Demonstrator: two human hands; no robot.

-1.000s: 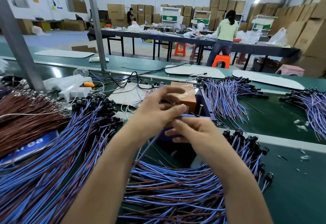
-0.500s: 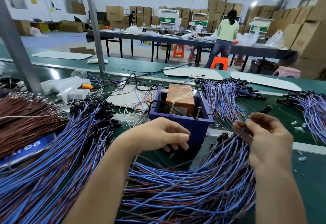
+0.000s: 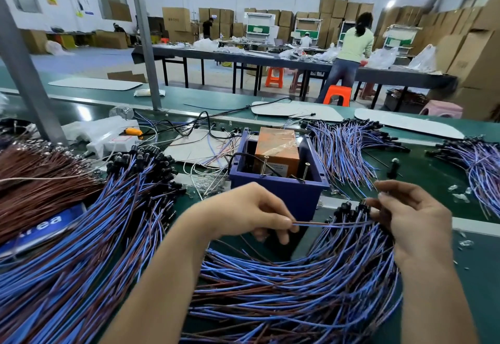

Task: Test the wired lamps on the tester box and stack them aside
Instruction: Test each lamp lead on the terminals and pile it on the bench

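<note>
Wired lamp [image 3: 332, 224], a single blue-and-brown pair of leads, is stretched level between the two hands just in front of the tester box [image 3: 278, 192], above the near heap [image 3: 297, 289] that fans along the near edge of the green bench [image 3: 433, 178]. The left hand [image 3: 251, 213] pinches the free lead ends between thumb and forefinger, clamped right at the tips. That likely leaves the ends sticking out, ready to touch the upright screws [image 3: 264, 165] standing inside the box beside the orange block [image 3: 278, 146]. The right hand [image 3: 408, 216] has its fingers curled on the other end, where the lamp head should be. The head itself is lost among the black heads of the heap, so I cannot tell just where it is gripped. Holding the lamp taut probably draws it clear of its tangled neighbours. The box sits mid-bench, open top up, within reach of both hands. Another bundle [image 3: 343, 149] lies just right of the box toward the far edge, seemingly the set-aside stack, and a large heap [image 3: 94, 235] spreads toward the left edge beside brown wires [image 3: 35, 181]
</note>
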